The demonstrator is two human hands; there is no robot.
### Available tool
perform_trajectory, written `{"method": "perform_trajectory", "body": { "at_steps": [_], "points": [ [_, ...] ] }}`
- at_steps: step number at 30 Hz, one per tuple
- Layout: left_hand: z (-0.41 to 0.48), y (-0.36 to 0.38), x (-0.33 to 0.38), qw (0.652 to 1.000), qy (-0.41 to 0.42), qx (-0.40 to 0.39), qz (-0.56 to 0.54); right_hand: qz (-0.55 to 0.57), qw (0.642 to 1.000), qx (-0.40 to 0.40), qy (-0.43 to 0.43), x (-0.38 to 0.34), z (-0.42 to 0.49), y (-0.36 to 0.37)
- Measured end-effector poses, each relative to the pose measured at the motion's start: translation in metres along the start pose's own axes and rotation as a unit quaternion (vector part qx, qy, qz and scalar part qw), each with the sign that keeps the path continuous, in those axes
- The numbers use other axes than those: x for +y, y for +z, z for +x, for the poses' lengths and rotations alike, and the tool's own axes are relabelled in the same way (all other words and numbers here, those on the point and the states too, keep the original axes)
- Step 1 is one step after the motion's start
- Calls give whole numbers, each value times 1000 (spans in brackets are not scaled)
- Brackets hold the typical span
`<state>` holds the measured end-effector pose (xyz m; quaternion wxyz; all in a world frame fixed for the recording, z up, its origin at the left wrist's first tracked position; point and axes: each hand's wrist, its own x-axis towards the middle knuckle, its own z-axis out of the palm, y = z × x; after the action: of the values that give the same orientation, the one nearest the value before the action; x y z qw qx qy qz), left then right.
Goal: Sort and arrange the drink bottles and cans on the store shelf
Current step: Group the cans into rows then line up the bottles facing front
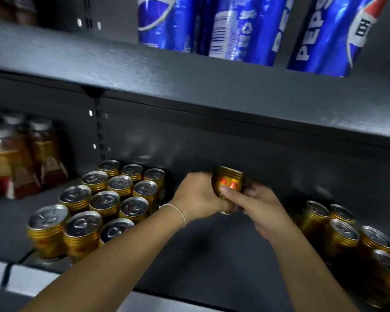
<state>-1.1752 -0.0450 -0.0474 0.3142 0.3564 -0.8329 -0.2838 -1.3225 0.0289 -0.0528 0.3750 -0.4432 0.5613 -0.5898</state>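
A gold can with red marks (230,180) is held above the middle of the dark lower shelf (203,251). My left hand (198,197) wraps it from the left, and my right hand (257,206) grips it from the right with the thumb across its front. To the left stands a tidy block of several gold cans (104,203) with silver tops, in rows. A looser cluster of gold cans (351,244) stands at the right. Between the two groups the shelf floor is bare.
Blue Pepsi cans (241,25) stand on the upper shelf (144,68), whose front edge overhangs the work area. Brown bottled drinks with white caps (20,158) fill the lower shelf's far left. A slotted upright (98,131) runs down the back panel.
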Motion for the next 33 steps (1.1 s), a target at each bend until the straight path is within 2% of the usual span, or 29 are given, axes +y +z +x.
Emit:
{"method": "perform_trajectory", "body": {
  "at_steps": [5,7,10,16,19,23,29,33],
  "points": [
    [1,-42,-27,986,12,-136,101,26,999,25,12,22,19,35],
    [3,-60,-44,974,3,-161,159,26,999,34,16,39,28,49],
    [8,-83,-69,955,-5,-151,255,20,998,52,20,61,41,73],
    [12,-98,-113,934,-22,-188,301,-8,998,66,12,97,63,111],
    [11,-97,-122,929,-16,-200,311,-55,997,60,-4,108,70,117],
    [8,-91,-125,935,1,-171,310,-135,988,66,-26,117,74,121],
    [8,-88,-129,938,37,-154,309,-201,972,110,-61,126,74,123],
    [10,-87,-133,935,35,-176,305,-235,959,133,-90,127,71,124]
  ]
}}
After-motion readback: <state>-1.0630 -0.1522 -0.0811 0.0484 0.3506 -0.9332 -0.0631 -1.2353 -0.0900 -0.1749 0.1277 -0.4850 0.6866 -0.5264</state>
